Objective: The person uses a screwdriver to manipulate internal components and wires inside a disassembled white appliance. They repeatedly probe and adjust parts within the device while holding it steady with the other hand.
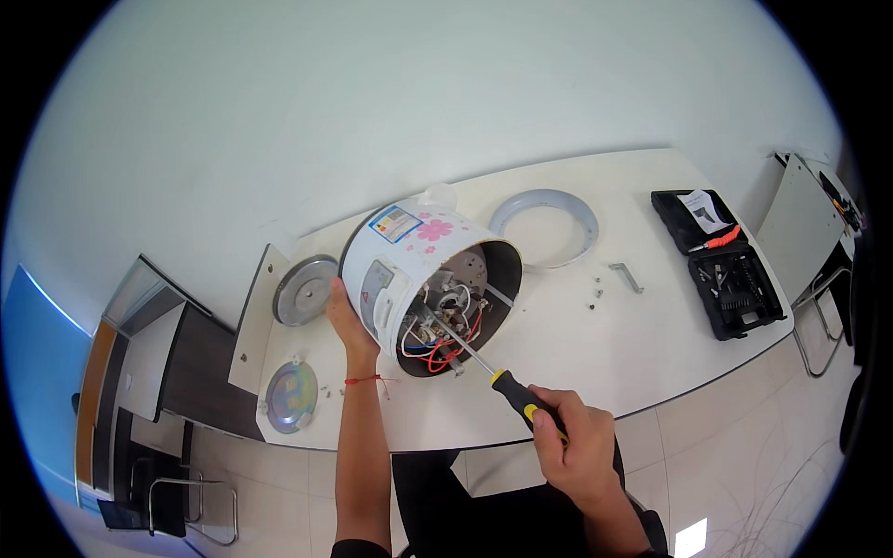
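Rice cooker body mid-table, tilted, open base facing near right; we see wiring exposed inside. Left hand holds cooker's left side. Right hand wraps screwdriver handle, shaft reaching into base. Left on white table: grey metal disc, iridescent plate nearer us. Right: pale ring, angled bracket, open tool case farthest right.

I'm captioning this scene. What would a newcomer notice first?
A tipped white appliance with pink flowers dominates the middle, its open end baring red wires. The right hand points a screwdriver into it; the left hand supports its side. Far right on the table lies an open tool case.
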Tool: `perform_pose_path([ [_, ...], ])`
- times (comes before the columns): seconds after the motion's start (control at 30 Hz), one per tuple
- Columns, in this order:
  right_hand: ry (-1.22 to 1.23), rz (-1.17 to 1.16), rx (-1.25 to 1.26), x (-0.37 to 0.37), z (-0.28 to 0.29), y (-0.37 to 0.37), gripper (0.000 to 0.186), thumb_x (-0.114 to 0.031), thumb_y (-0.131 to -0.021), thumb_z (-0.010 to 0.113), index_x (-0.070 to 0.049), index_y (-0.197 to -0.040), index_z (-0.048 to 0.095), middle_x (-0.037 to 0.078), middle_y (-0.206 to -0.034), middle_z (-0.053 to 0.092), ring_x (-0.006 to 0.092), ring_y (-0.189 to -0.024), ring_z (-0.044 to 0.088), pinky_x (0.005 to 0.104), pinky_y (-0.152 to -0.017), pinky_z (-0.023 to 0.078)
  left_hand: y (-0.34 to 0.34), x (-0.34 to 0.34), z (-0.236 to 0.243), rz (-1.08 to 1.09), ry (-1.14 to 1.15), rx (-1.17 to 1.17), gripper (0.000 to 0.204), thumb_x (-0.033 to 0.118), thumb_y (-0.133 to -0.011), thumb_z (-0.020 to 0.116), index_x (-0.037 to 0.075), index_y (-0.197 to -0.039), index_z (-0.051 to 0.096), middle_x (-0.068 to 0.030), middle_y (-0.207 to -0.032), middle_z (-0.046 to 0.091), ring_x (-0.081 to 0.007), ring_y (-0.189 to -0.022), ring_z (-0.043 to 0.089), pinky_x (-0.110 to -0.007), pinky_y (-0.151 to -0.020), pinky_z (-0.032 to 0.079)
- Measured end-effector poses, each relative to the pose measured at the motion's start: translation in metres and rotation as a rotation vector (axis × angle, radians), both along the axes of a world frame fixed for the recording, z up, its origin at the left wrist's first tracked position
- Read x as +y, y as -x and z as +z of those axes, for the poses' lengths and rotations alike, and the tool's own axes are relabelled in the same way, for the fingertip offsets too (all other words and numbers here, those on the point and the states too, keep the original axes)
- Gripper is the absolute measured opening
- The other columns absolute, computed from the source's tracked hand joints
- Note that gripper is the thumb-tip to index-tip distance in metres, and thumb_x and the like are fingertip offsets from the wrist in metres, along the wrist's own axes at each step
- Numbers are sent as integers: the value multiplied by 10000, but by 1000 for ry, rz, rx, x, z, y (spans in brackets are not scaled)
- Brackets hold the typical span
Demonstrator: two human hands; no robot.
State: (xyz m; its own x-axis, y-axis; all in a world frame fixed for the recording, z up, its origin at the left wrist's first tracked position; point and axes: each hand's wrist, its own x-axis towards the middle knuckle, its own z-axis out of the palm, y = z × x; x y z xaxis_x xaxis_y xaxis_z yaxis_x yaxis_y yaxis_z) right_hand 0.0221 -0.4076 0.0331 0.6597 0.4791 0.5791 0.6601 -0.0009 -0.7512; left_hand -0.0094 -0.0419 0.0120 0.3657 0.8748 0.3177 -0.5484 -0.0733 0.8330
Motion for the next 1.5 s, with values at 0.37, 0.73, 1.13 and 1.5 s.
perform_pose_path([
  [0.37,88,10,-327,-7,4,-17,225,-120,-891,700,27,-1056,660,59,-582,576,212,-440,559,306,-444,444,2,1,-3,-16,-31,6,536,457,-1051,515,-49,-1158,654,-83,-1053,685,-156,-887,654,-315,-776,528],
  [0.73,77,945,1560,-3,31,-47,306,-189,-1033,558,52,-1219,581,67,-659,574,56,-390,374,209,-321,274,0,-1,-1,-38,-21,20,545,466,-1047,522,-54,-1103,675,-80,-1021,692,-144,-866,648,-312,-779,521],
  [1.13,606,686,1102,11,55,-70,343,-316,-1002,651,-69,-805,516,-25,-602,440,39,-437,310,236,-364,232,2,3,-11,65,-80,-17,571,466,-1063,484,-73,-1074,673,-98,-989,693,-155,-853,647,-313,-765,518],
  [1.5,748,603,833,9,56,-67,429,-373,-983,640,-74,-732,462,-11,-608,450,78,-453,380,265,-408,339,5,1,-14,29,-74,-18,597,486,-1064,473,-81,-1105,656,-115,-1040,690,-163,-885,655,-320,-784,528],
])
